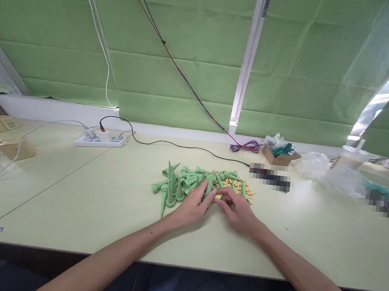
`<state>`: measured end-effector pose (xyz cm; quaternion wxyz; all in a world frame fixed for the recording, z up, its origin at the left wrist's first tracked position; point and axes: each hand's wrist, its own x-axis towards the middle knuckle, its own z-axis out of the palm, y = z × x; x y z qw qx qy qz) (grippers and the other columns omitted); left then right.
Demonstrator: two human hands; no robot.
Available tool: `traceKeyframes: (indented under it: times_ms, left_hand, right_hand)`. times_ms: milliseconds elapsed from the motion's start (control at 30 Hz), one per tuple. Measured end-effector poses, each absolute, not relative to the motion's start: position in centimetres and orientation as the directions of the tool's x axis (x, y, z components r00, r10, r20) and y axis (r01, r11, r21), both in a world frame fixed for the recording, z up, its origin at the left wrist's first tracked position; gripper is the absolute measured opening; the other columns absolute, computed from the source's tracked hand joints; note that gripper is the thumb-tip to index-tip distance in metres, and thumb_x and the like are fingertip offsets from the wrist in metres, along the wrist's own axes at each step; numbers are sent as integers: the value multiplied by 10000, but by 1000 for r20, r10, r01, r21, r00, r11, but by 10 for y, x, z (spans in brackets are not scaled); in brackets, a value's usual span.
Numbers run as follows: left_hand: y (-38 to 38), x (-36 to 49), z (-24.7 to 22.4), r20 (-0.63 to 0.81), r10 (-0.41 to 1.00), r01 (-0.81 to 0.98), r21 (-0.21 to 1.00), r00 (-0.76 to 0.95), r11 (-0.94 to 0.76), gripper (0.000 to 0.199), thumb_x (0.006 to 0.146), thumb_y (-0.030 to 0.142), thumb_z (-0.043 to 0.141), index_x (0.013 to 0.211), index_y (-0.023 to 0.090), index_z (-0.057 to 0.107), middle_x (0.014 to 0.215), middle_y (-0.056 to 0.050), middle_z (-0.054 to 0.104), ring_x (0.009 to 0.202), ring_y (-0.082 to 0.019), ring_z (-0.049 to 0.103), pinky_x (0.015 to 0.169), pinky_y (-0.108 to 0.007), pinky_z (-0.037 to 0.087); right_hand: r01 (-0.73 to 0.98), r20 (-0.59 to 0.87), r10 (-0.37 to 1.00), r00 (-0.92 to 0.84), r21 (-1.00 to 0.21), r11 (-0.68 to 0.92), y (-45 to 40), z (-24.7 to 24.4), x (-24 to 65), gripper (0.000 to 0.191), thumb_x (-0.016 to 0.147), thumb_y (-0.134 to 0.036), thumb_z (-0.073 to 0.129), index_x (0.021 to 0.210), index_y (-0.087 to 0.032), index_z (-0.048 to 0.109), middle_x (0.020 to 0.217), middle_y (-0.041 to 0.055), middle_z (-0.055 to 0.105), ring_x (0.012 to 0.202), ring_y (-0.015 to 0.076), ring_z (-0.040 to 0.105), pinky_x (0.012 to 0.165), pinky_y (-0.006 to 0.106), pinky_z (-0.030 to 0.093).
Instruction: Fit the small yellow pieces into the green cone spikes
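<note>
A pile of green cone-shaped plastic pieces (171,191) lies on the pale table, some upright and some on their sides. Small yellow parts (249,193) are scattered at its right side. My left hand (193,204) is closed around a green cone (210,184) that points upward. Close beside it on the right, my right hand (238,209) pinches a small yellow piece (218,196) near the cone's lower end. Whether the yellow piece touches the cone cannot be made out.
A white power strip (101,139) with cables stands at the back left. Behind the pile to the right are a bundled cable (246,146), a small cardboard box (281,158), plastic bags (345,181) and a cup (350,157). Beige pieces (16,149) lie far left.
</note>
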<state>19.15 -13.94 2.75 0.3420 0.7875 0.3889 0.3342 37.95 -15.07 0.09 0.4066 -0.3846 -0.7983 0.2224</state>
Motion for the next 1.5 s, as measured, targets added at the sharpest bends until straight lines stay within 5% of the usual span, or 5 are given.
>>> traceKeyframes:
  times_ms: [433,700,1033,1500]
  left_hand:
    - [-141,192,28,229,847,407,797,480,-446,330,981,507,377,829,214,376,643,44,398,554,-127,397,569,-273,316]
    - [-141,193,26,228,836,392,801,500,-453,321,987,506,360,881,209,418,651,42,409,540,-126,410,558,-274,329]
    - [-139,193,26,215,850,338,849,481,-406,326,989,515,353,848,221,354,575,72,399,495,-120,419,547,-266,339]
    - [-139,192,25,241,847,408,792,473,-454,312,995,490,357,850,215,383,651,43,431,552,-126,433,575,-268,335]
  right_hand:
    - [446,482,782,-395,-644,622,-152,6,379,200,1007,-325,415,872,-223,522,603,-48,505,519,118,424,555,255,338]
    - [503,505,762,-406,-573,647,-145,-5,383,373,1021,-373,354,706,-215,477,544,-50,388,485,119,361,541,261,319]
    - [440,472,805,-360,-675,593,-150,3,380,183,993,-393,448,1017,-227,522,646,-33,518,563,138,463,558,255,362]
    - [439,474,778,-412,-645,625,-152,5,381,188,1016,-324,396,900,-226,507,640,-41,499,556,126,428,571,250,337]
